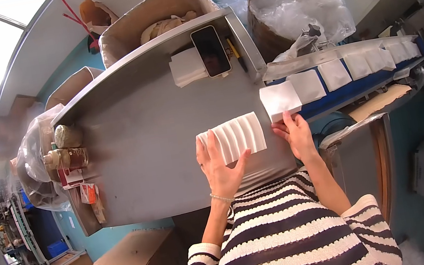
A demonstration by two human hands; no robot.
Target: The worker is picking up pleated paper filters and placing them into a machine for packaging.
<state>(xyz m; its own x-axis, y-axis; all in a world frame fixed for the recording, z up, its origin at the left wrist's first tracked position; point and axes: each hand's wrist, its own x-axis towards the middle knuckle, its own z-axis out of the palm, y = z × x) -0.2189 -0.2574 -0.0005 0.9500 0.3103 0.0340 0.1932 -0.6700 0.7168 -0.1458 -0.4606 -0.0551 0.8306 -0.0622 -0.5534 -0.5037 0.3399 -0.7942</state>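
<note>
On the grey metal table, a row of white folded paper stacks [235,135], which look like napkins, stands packed side by side with curved upper edges. My left hand [221,170] holds the row's left end; its fingers lie over that end and its thumb presses the near edge. At the table's right edge, a square white paper stack [280,99] sits at the end of the blue conveyor belt [324,100]. My right hand [297,135] pinches the near edge of this stack with thumb and fingertips. A small gap separates it from the row.
Several more white stacks [335,74] line the belt. A phone [211,51], loose white paper [187,67] and a yellow-black pen [236,54] lie at the table's far edge. Bottles [66,158] and small boxes stand at left. Cardboard boxes [157,7] surround the table's raised rim.
</note>
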